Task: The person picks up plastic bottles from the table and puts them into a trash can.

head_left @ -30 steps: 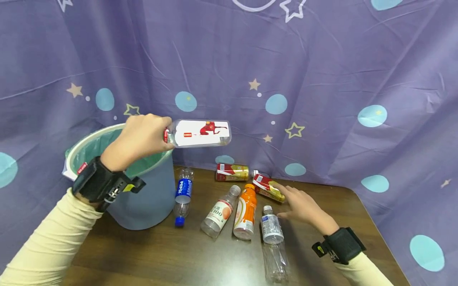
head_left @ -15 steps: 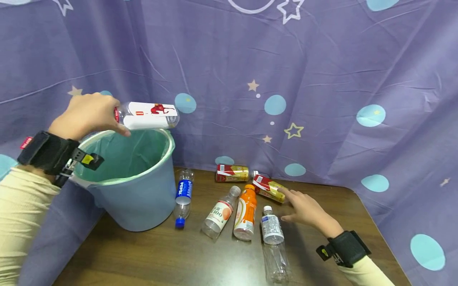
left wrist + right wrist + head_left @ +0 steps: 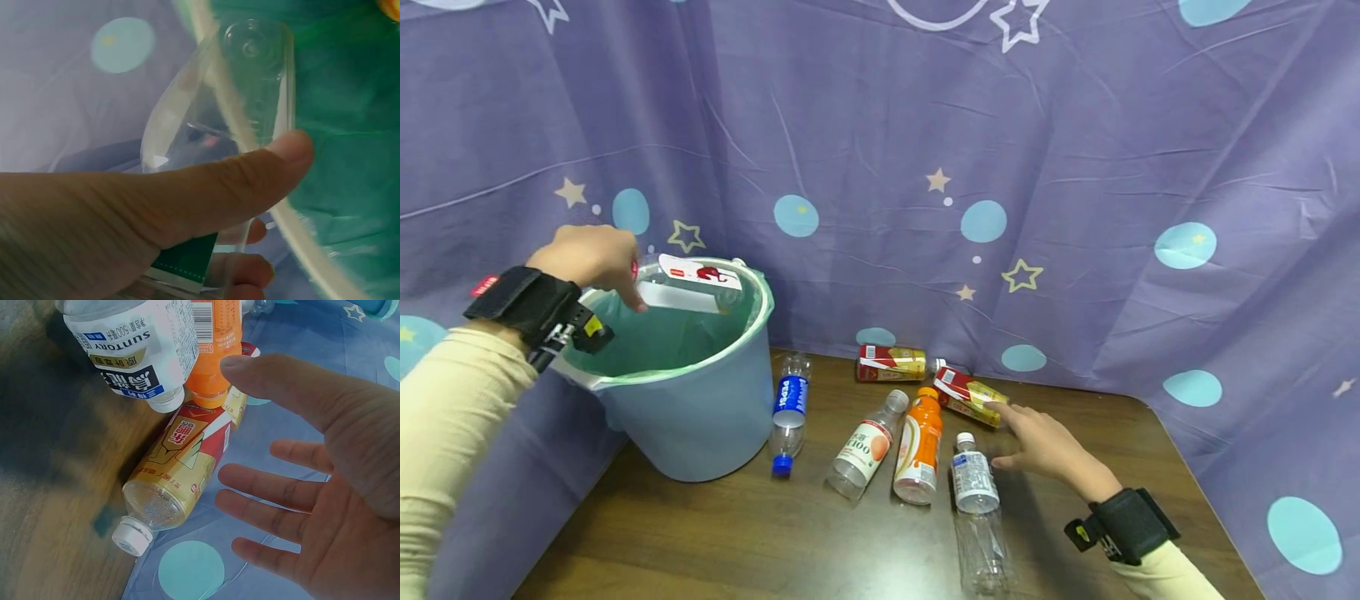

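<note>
My left hand (image 3: 591,258) grips a clear plastic bottle (image 3: 696,287) with a white and red label by its neck end. The bottle lies nearly level over the mouth of a blue-grey bin (image 3: 700,417) with a green liner. In the left wrist view my thumb and fingers close round the clear bottle (image 3: 250,81), and the pale bin rim runs behind it. My right hand (image 3: 1045,446) has its fingers spread and holds nothing. Beside its fingertips lies a red and yellow drink bottle (image 3: 966,396), white-capped in the right wrist view; contact cannot be made out.
On the wooden table (image 3: 760,542) lie a Pepsi bottle (image 3: 790,408), a peach-label bottle (image 3: 865,450), an orange bottle (image 3: 919,446), a Suntory bottle (image 3: 976,492) and another red and yellow bottle (image 3: 891,364). A purple curtain (image 3: 865,125) hangs behind.
My left hand has carried the clear bottle leftward to above the bin, then lowered it toward the opening. The right hand has shifted only slightly; the bottles on the table have stayed put.
</note>
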Motion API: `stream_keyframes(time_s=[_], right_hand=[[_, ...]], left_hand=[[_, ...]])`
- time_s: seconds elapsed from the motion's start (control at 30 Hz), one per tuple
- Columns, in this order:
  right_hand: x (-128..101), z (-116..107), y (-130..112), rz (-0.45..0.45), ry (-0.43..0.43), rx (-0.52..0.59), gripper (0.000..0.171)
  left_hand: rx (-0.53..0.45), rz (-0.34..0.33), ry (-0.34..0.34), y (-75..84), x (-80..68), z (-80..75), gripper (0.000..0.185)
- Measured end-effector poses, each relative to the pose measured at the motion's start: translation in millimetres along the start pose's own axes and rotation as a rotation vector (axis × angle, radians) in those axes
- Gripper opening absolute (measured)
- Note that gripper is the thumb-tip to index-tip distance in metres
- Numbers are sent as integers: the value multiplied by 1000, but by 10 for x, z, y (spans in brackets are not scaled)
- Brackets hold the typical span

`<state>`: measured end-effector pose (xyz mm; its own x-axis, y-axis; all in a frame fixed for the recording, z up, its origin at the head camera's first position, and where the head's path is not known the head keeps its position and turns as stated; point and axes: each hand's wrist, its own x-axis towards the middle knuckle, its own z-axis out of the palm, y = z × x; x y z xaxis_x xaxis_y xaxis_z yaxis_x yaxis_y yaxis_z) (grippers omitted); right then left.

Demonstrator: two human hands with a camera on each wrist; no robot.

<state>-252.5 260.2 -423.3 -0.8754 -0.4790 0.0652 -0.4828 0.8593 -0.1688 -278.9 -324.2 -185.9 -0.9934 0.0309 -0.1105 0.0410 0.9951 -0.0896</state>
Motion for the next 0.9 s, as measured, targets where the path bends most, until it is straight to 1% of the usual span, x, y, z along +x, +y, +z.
stream_keyframes(time_s=[0.07,0.13,0.2,0.27,0.47,0.57,0.7,0.83,0.9], right_hand=[[-8,12,0,2,-7,2,88],[-16,26,0,3,-16,8,89],[-24,37,-2,1,-17,12,89],[-32,43,-6,-5,-13,17,89],[-62,67,-4,-37,21,15,85],[-73,82,-1,-37,22,17,84],[-79,92,-2,-35,25,22,83],[-74,112,-9,-27,14,38,83],[-74,125,-13,-10,-2,51,83]], left_hand=[[-26,-21,-51,29,29,39,42],[-53,-53,-87,63,62,68,45],[-67,-74,-104,86,105,101,47],[-59,-82,-121,93,163,138,48],[7,-70,-168,61,316,302,50],[7,-71,-185,42,364,378,49],[5,-69,-230,18,431,455,46],[53,-34,-272,2,493,529,46],[82,-24,-281,8,515,561,47]])
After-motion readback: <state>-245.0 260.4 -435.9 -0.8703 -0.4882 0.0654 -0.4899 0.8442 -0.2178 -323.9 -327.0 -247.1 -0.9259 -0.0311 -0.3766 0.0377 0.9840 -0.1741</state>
